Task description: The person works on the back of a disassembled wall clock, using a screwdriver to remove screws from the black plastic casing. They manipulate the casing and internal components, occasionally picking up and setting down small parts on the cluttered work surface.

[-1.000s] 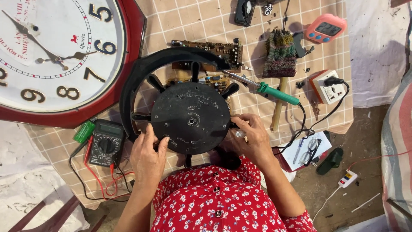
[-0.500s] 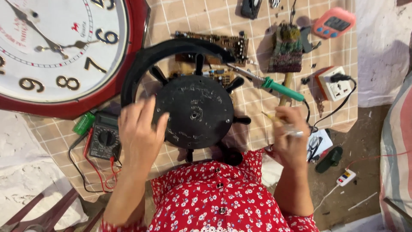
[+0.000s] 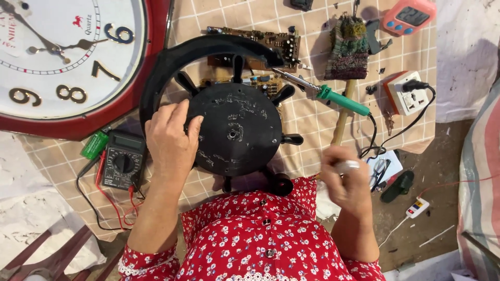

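Note:
A black round fan part (image 3: 234, 130) with short spokes and a partial outer ring stands on edge against my lap over the checked cloth. My left hand (image 3: 171, 138) presses flat on its left side, fingers spread over the disc. My right hand (image 3: 346, 179) is off to the right near the cloth's edge, curled around a small whitish object (image 3: 348, 165); it is blurred and I cannot identify the object. A green-handled soldering iron (image 3: 333, 99) lies just above the right hand, its tip pointing toward the ring.
A large red-rimmed wall clock (image 3: 67, 62) fills the upper left. A black multimeter (image 3: 121, 160) with red leads sits left of the disc. Circuit boards (image 3: 260, 41), a white power socket (image 3: 409, 93), a pink timer (image 3: 409, 15) and a wooden handle (image 3: 341, 114) lie on the cloth.
My right hand left the disc's lower right edge, moved right and closed around a small whitish object. My left hand slid up onto the disc face.

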